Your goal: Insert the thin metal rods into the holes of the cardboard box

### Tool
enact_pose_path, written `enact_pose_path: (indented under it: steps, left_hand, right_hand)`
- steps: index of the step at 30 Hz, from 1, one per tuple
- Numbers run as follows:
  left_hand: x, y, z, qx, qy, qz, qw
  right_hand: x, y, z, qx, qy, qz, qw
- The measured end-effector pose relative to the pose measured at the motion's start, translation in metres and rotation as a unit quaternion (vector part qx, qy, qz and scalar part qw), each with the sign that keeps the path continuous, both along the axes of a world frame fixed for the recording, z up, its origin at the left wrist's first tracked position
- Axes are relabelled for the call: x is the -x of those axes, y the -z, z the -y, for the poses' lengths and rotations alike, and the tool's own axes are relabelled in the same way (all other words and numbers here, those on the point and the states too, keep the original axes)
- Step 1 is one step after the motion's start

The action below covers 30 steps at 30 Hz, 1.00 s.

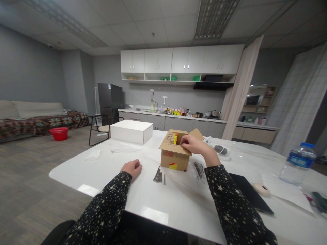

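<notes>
An open cardboard box [175, 160] with red and yellow labels stands on the white table [143, 197]. At its opening is my right hand [192, 144], its fingers curled together over the right edge; the fingertips are partly hidden. My left hand [132, 168] rests on the tabletop left of the box, fingers curled in and nothing visible in them. In front of the box lies a fan of thin grey nail-like metal pieces [157, 175], with a single one [164, 179] beside it. More dark metal pieces [199, 170] lie under my right wrist, near clear plastic.
A white box [131, 131] sits at the table's back left, with a crumpled tissue [92, 155] nearby. To the right are a dark tablet [249, 192], a beige mouse [261, 189], a water bottle [298, 165] and a white basket [222, 153].
</notes>
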<state>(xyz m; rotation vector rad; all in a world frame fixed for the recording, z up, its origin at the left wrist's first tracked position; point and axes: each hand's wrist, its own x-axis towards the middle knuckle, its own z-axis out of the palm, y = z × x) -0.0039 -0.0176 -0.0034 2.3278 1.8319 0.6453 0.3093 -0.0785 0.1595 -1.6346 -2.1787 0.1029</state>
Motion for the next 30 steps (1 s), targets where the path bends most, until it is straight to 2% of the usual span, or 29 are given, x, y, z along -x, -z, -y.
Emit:
enact_pose_path:
  steps: [12, 22, 30]
  left_hand:
    - [0.0008, 0.0012, -0.0009, -0.001, 0.000, -0.002, 1.000]
    - [-0.0009, -0.0028, 0.0020, 0.006, -0.001, -0.011, 1.000]
    - [0.0000, -0.0017, 0.0011, 0.001, 0.002, -0.007, 1.000]
  right_hand:
    - [-0.0015, 0.0003, -0.0019, 0.015, -0.027, -0.006, 0.999]
    - [-0.0023, 0.0022, -0.0045, 0.019, 0.015, 0.007, 1.000]
    - [-0.0031, 0.0040, -0.0060, 0.001, 0.003, 0.000, 1.000]
